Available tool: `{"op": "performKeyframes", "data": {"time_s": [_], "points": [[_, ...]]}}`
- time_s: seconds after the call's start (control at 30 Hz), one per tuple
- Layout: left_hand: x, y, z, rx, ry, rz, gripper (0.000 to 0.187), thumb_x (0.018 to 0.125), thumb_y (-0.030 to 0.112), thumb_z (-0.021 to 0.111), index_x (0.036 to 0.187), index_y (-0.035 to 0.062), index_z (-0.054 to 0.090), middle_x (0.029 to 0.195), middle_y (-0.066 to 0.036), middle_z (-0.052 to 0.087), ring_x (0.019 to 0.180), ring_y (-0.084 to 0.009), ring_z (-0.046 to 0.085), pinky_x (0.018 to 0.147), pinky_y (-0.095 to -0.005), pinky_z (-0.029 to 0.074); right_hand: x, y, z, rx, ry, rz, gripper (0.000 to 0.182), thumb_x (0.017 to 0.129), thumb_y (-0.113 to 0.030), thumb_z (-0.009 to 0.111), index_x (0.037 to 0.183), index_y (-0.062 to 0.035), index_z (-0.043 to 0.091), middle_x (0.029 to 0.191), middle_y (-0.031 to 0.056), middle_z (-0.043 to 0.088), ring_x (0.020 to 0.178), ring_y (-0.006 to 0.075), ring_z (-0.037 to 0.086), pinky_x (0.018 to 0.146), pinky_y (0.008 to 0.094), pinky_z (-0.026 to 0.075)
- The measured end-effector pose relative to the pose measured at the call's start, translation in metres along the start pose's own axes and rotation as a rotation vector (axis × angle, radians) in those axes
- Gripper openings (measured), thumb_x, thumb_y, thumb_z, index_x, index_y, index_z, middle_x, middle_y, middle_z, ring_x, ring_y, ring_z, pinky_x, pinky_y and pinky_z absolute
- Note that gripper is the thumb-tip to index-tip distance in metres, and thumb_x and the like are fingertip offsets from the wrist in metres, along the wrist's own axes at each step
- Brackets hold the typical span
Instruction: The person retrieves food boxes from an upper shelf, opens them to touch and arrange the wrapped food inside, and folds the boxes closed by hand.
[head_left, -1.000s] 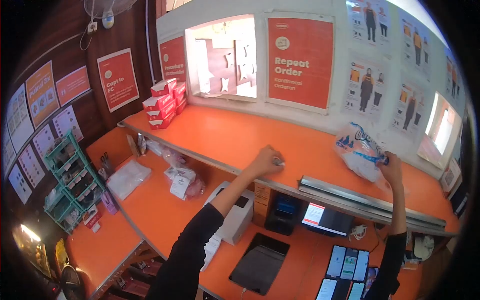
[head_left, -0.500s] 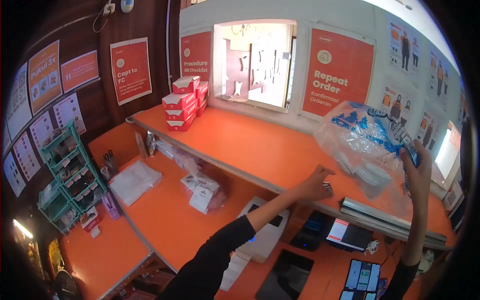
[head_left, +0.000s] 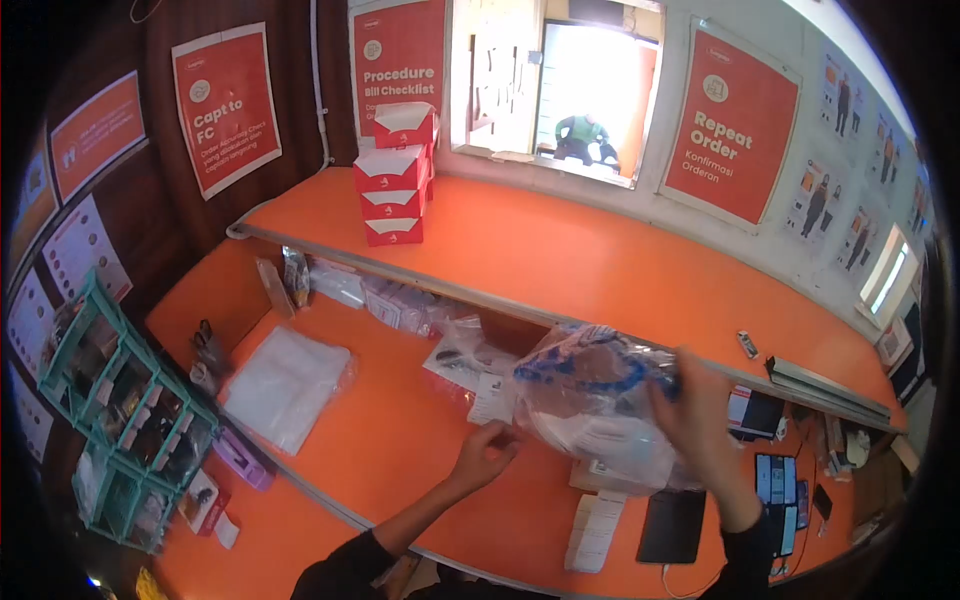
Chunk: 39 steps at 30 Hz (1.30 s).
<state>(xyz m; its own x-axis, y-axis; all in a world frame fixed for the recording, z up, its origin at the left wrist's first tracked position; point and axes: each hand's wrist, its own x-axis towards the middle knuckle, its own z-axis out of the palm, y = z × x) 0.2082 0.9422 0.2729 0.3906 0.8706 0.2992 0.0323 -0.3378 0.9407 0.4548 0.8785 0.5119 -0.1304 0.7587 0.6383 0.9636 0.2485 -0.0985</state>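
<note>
My right hand (head_left: pixel 700 415) is closed on the gathered blue-printed top of a clear plastic bag (head_left: pixel 590 400). Pale, flat stacked items show through the bag's side. The bag hangs over the lower orange counter, in front of the shelf edge. My left hand (head_left: pixel 485 457) is just left of the bag, its fingers loosely curled with a gap to the thumb and nothing visible in them. Just above it, a white paper slip (head_left: pixel 489 400) lies against another clear plastic packet (head_left: pixel 465 350). A small narrow object (head_left: pixel 747 345) rests on the raised orange shelf (head_left: pixel 560 240).
Red-and-white boxes (head_left: pixel 392 195) are stacked on the shelf. A pile of clear plastic bags (head_left: pixel 287 388) lies at left, beside a teal rack (head_left: pixel 130 420). Receipts (head_left: pixel 597 530), a black tablet (head_left: pixel 671 527) and several phones (head_left: pixel 777 480) lie at right. A person (head_left: pixel 585 138) sits beyond the window.
My right hand has brought the plastic bag off the raised shelf, left and toward me. My left hand has left the small object on the shelf and moved down-left. The view has turned.
</note>
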Motion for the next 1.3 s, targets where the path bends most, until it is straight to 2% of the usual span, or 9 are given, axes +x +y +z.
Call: {"op": "performKeyframes", "data": {"time_s": [0.33,0.47,0.57,0.73,1.03,1.1,1.17,1.23,1.3], "points": [[-0.030,-0.009,0.017,-0.149,-0.266,-0.142,0.018,0.094,0.012,0.059,0.110,0.0041,0.061,0.110,-0.004,0.063,0.102,-0.0139,0.061,0.088,-0.0304,0.049,-0.011,-0.035,0.140,0.439,-0.158,0.401,0.033,0.083,-0.013,0.065,0.104,0.0019,0.045,0.085,0.0257,0.064,0.072,0.0425,0.065,0.063,0.0449,0.051],[-0.052,-0.026,0.003,-0.192,-0.150,-0.213,0.018,0.095,0.011,0.057,0.110,0.0024,0.060,0.109,-0.006,0.063,0.101,-0.0160,0.062,0.088,-0.0304,0.050,-0.015,-0.032,0.210,0.734,-0.096,0.518,0.045,0.085,-0.017,0.065,0.118,0.0031,0.040,0.099,0.0285,0.063,0.087,0.0438,0.065,0.075,0.0443,0.051],[-0.067,-0.050,-0.027,-0.225,-0.036,-0.297,0.016,0.094,0.009,0.056,0.108,0.0024,0.061,0.107,-0.006,0.065,0.097,-0.0157,0.063,0.085,-0.0292,0.050,-0.003,0.005,0.302,0.699,0.034,0.647,0.066,0.090,-0.023,0.060,0.142,-0.0016,0.026,0.128,0.0347,0.049,0.125,0.0446,0.045,0.102,0.0451,0.036],[-0.063,-0.048,-0.075,-0.149,0.268,-0.304,0.012,0.094,0.005,0.054,0.101,0.0028,0.063,0.100,-0.005,0.066,0.088,-0.0134,0.063,0.080,-0.0277,0.051,0.058,0.065,0.412,0.640,-0.114,0.472,0.057,0.092,-0.026,0.054,0.141,-0.0036,0.036,0.142,0.0321,0.036,0.131,0.0433,0.039,0.107,0.0452,0.033],[-0.005,-0.018,-0.193,0.001,0.685,0.003,0.010,0.094,0.010,0.052,0.101,0.0069,0.059,0.093,0.001,0.058,0.079,-0.0110,0.054,0.073,-0.0253,0.046,0.073,0.020,0.365,0.301,-0.253,0.278,0.051,0.091,-0.026,0.052,0.137,-0.0053,0.045,0.145,0.0306,0.033,0.134,0.0396,0.037,0.108,0.0444,0.033],[0.023,0.013,-0.228,-0.138,0.663,-0.034,0.016,0.096,0.018,0.051,0.108,0.0077,0.055,0.103,0.000,0.055,0.087,-0.0129,0.053,0.082,-0.0289,0.045,0.064,-0.020,0.316,0.064,-0.380,0.407,0.050,0.090,-0.026,0.053,0.136,-0.0065,0.048,0.144,0.0305,0.035,0.136,0.0358,0.036,0.109,0.0440,0.033],[0.064,0.011,-0.279,0.268,0.655,0.272,0.033,0.099,0.029,0.047,0.123,0.0079,0.051,0.124,-0.004,0.052,0.112,-0.0165,0.049,0.097,-0.0341,0.038,0.049,-0.052,0.289,-0.172,-0.514,0.539,0.049,0.088,-0.025,0.053,0.134,-0.0077,0.050,0.143,0.0304,0.036,0.138,0.0319,0.035,0.109,0.0435,0.033],[0.112,0.021,-0.314,-0.135,0.631,0.331,0.048,0.100,0.037,0.043,0.136,0.0067,0.044,0.144,-0.006,0.040,0.135,-0.0198,0.035,0.108,-0.0379,0.028,0.037,-0.066,0.279,-0.372,-0.683,0.268,0.047,0.084,-0.019,0.055,0.129,-0.0069,0.053,0.133,0.0300,0.049,0.129,0.0316,0.047,0.105,0.0456,0.039],[0.164,0.038,-0.346,-0.204,0.565,0.325,0.056,0.099,0.041,0.042,0.143,0.0066,0.038,0.150,-0.008,0.035,0.136,-0.0200,0.035,0.111,-0.0380,0.027,0.076,-0.074,0.221,0.220,-0.920,-0.024,0.034,0.090,-0.027,0.051,0.104,0.0014,0.064,0.105,0.0227,0.065,0.106,0.0356,0.061,0.094,0.0441,0.047]]}}
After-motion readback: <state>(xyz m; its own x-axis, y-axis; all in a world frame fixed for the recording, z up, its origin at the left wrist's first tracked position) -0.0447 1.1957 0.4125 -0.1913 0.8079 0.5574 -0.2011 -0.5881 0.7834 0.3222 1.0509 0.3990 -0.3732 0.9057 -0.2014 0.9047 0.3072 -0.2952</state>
